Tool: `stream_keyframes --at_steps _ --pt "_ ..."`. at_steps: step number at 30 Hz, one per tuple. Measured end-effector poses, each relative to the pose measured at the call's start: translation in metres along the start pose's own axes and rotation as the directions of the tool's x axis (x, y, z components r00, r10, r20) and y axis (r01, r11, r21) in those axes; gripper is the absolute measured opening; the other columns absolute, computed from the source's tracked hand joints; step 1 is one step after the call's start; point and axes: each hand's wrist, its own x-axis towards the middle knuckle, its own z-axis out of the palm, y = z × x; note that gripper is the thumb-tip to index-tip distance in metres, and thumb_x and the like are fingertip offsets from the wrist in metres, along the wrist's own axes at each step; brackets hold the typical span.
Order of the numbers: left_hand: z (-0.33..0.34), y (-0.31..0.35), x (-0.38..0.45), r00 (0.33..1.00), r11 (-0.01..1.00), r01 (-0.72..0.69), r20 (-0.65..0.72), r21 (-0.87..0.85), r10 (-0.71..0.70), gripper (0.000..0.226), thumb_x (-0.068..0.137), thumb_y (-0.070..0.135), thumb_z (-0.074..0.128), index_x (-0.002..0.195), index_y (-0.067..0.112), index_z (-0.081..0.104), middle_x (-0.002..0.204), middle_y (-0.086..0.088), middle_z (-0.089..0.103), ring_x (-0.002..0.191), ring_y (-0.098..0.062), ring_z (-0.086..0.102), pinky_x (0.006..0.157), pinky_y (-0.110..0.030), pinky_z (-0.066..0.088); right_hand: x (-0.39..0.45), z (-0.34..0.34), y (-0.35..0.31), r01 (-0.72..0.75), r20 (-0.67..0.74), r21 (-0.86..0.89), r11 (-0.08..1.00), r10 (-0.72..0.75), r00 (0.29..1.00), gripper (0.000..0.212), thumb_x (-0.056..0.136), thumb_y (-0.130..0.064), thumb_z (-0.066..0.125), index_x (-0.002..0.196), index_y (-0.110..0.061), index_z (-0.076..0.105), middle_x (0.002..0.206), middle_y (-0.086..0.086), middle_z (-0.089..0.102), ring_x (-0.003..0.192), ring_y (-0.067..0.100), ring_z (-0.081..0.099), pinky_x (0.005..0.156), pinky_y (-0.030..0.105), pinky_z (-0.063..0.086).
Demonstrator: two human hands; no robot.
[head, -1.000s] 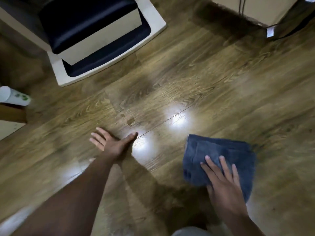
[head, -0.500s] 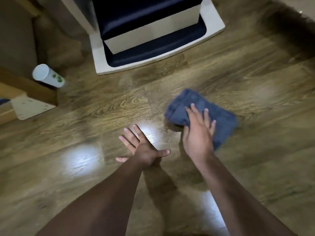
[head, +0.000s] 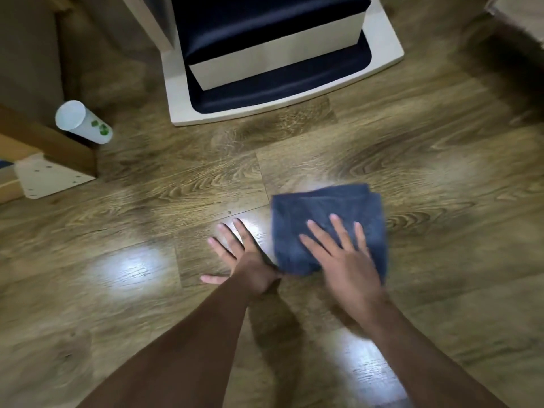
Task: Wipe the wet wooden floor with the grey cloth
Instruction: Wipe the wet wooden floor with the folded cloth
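A folded grey-blue cloth (head: pixel 321 207) lies flat on the wooden floor (head: pixel 441 201) right of centre. My right hand (head: pixel 344 257) presses down on its near half with fingers spread and straight. My left hand (head: pixel 238 254) rests flat on the bare floor just left of the cloth, fingers spread, its thumb side touching the cloth's near left corner. Bright light reflections shine on the boards near both hands.
A white-framed seat with dark cushions (head: pixel 273 54) stands at the top centre. A white paper cup (head: pixel 84 122) lies tipped on its side at the left, beside a wooden furniture piece with a white corner bracket (head: pixel 50 175).
My right hand has slid the cloth from the right toward the left hand, then a little back and nearer. The camera view shifted left and up; my left hand stayed planted.
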Motion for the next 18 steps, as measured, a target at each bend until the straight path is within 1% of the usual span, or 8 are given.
stream_keyframes --at_steps 5,8,10,11,12,14,16,18 --pt "-0.008 -0.002 -0.007 0.998 0.999 -0.028 0.063 -0.024 0.029 0.166 0.044 0.084 0.079 0.124 0.036 -0.058 0.122 0.009 -0.072 0.112 -0.025 -0.064 0.092 -0.088 -0.008 -0.093 0.008 0.077 -0.359 -0.085 0.051 0.932 0.362 0.928 0.072 0.076 -0.005 0.059 0.144 -0.021 0.046 0.156 0.003 0.038 0.146 0.039 0.025 0.110 0.068 0.024" --pt "-0.009 -0.003 -0.010 0.996 0.998 -0.056 0.063 -0.021 0.057 0.165 0.047 0.082 0.079 0.131 0.035 -0.054 0.128 0.006 -0.070 0.120 -0.028 -0.061 0.093 -0.089 -0.006 -0.088 0.001 0.083 -0.658 -0.095 0.306 0.688 0.710 0.698 0.063 0.083 -0.009 0.048 0.144 -0.022 0.042 0.157 -0.001 0.034 0.148 0.036 0.019 0.114 0.067 0.014" --pt "-0.010 -0.002 -0.013 0.996 0.997 -0.063 0.062 -0.034 0.065 0.164 0.047 0.082 0.080 0.133 0.035 -0.052 0.131 0.005 -0.068 0.124 -0.030 -0.059 0.094 -0.089 -0.005 -0.057 -0.004 0.064 -0.747 -0.070 0.457 0.482 0.857 0.510 0.064 0.083 -0.002 0.053 0.142 -0.025 0.044 0.157 -0.008 0.034 0.150 0.032 0.013 0.115 0.068 0.006" --pt "-0.010 -0.002 -0.015 0.996 0.997 -0.067 0.061 -0.039 0.069 0.164 0.047 0.082 0.079 0.133 0.036 -0.053 0.132 0.005 -0.067 0.125 -0.030 -0.058 0.094 -0.089 -0.005 -0.043 -0.006 0.050 -0.760 -0.057 0.488 0.430 0.884 0.464 0.065 0.082 0.000 0.055 0.141 -0.026 0.046 0.157 -0.011 0.033 0.151 0.029 0.010 0.115 0.067 0.002" --pt "-0.009 -0.001 -0.015 0.996 0.997 -0.067 0.060 -0.042 0.069 0.164 0.046 0.082 0.079 0.132 0.037 -0.053 0.132 0.005 -0.067 0.126 -0.030 -0.057 0.094 -0.089 -0.005 -0.032 -0.005 0.033 -0.754 -0.060 0.485 0.443 0.877 0.476 0.065 0.082 0.000 0.056 0.140 -0.029 0.046 0.158 -0.014 0.031 0.151 0.027 0.008 0.116 0.066 -0.001" --pt "-0.009 -0.002 -0.014 0.996 0.997 -0.064 0.052 -0.042 0.067 0.161 0.049 0.083 0.078 0.133 0.037 -0.052 0.134 0.004 -0.066 0.127 -0.031 -0.057 0.096 -0.088 -0.005 -0.030 0.000 -0.004 -0.670 -0.114 0.395 0.629 0.757 0.643 0.071 0.079 -0.005 0.064 0.140 -0.036 0.045 0.158 -0.017 0.029 0.151 0.026 0.008 0.117 0.062 -0.002" --pt "-0.007 -0.001 -0.011 0.997 0.997 -0.068 0.040 -0.048 0.070 0.153 0.058 0.081 0.075 0.138 0.035 -0.048 0.139 0.001 -0.063 0.127 -0.033 -0.056 0.103 -0.084 -0.005 -0.054 0.013 -0.032 -0.463 -0.120 0.232 0.855 0.498 0.859 0.080 0.071 -0.011 0.075 0.141 -0.035 0.044 0.157 -0.013 0.032 0.151 0.030 0.013 0.117 0.063 0.003" --pt "-0.006 -0.001 -0.009 0.997 0.996 -0.071 0.025 -0.056 0.072 0.146 0.065 0.081 0.070 0.142 0.034 -0.044 0.143 -0.002 -0.059 0.130 -0.036 -0.053 0.109 -0.078 -0.003 -0.092 0.026 -0.043 -0.206 -0.068 0.088 0.974 0.213 0.975 0.083 0.067 -0.016 0.078 0.141 -0.031 0.043 0.157 -0.007 0.035 0.150 0.034 0.017 0.116 0.064 0.007"
